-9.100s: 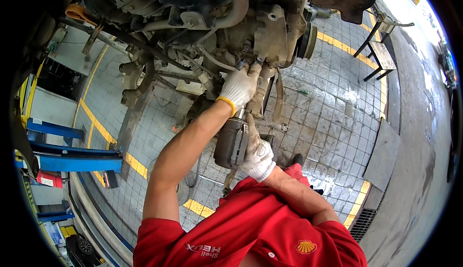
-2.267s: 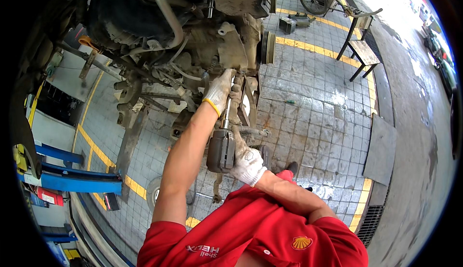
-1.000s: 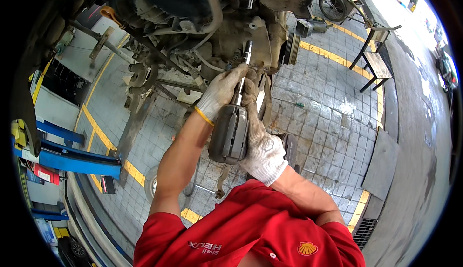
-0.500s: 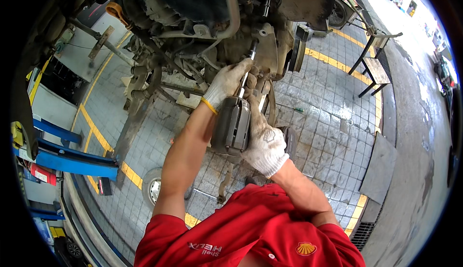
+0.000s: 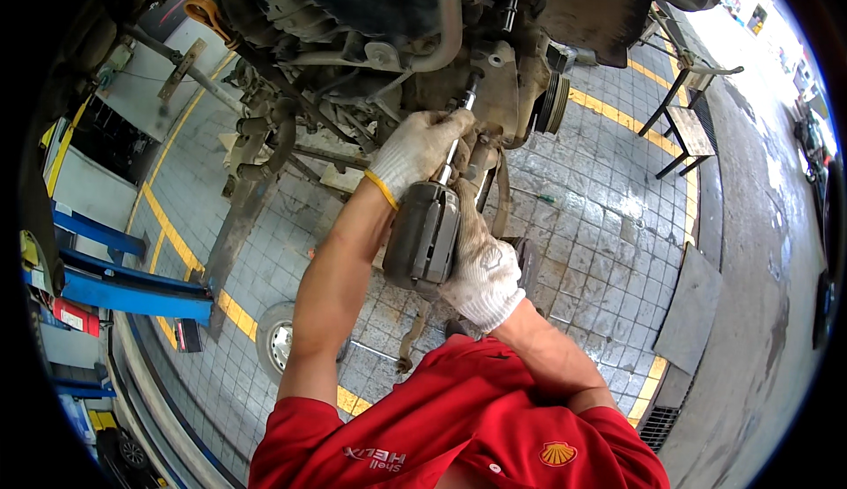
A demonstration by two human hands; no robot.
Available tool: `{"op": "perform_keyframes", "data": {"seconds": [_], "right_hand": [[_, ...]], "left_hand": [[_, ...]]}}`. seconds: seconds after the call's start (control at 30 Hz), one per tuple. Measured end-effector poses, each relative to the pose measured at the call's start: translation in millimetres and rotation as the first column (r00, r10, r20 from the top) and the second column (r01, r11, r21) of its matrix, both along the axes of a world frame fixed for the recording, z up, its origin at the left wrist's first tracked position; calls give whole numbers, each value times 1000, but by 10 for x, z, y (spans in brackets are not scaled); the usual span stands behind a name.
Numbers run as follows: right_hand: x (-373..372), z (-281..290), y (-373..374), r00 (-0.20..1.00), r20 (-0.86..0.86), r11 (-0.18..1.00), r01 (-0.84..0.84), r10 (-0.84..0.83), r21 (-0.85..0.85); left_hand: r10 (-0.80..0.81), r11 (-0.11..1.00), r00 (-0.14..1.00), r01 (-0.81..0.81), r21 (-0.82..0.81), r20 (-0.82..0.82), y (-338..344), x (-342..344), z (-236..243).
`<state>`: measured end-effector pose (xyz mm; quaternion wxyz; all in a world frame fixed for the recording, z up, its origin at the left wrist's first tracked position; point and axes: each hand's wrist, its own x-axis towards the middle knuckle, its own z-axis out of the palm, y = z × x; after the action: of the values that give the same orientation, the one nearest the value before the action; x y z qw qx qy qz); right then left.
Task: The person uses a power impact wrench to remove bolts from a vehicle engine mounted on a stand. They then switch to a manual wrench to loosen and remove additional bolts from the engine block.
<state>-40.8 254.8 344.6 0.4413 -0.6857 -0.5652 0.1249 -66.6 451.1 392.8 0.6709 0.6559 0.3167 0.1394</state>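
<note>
A dark cordless impact wrench [image 5: 422, 235] points up at the vehicle's underside, leaning slightly to the right. My right hand [image 5: 483, 279], in a dirty white knit glove, is closed round its handle; part of that grip is hidden behind the tool body. A long shiny extension bar [image 5: 448, 164] runs from the wrench's nose. Near its upper end, my gloved left hand [image 5: 418, 148] wraps the bar with curled fingers. The bar's tip [image 5: 470, 94] reaches a greasy metal bracket [image 5: 499, 83]; whether it sits on a bolt there I cannot tell.
Overhead, a bent metal pipe [image 5: 448, 21] and a ribbed pulley [image 5: 553, 103] flank the work. Blue lift arms [image 5: 132, 290] stand at left, a wheel [image 5: 278, 341] lies below. A small bench [image 5: 690, 131] and a grey sheet [image 5: 693, 308] are at right on the tiled floor.
My view has shifted slightly, so the underside parts appear further right. The wrench and bar lean a little more to the right. Both hands keep their holds.
</note>
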Motion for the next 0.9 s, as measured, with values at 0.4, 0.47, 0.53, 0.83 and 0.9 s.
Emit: {"op": "perform_keyframes", "data": {"seconds": [0.4,0.47,0.53,0.83,0.9], "right_hand": [[-5,3,23,998,-43,998,-40,42,47],[1,16,35,998,-54,999,-35,37,36],[-24,86,25,998,-61,997,-5,1,-71],[51,419,-55,994,104,955,56,-27,-292],[6,226,-24,994,85,957,90,-69,-277]], "left_hand": [[-44,997,997,48,-54,67,40,21,-63],[-27,974,988,59,-219,150,63,51,-100],[-88,957,969,146,-251,229,184,70,-285],[-141,874,851,347,-340,505,266,131,-533],[-108,921,922,234,-312,371,241,152,-466]]}}
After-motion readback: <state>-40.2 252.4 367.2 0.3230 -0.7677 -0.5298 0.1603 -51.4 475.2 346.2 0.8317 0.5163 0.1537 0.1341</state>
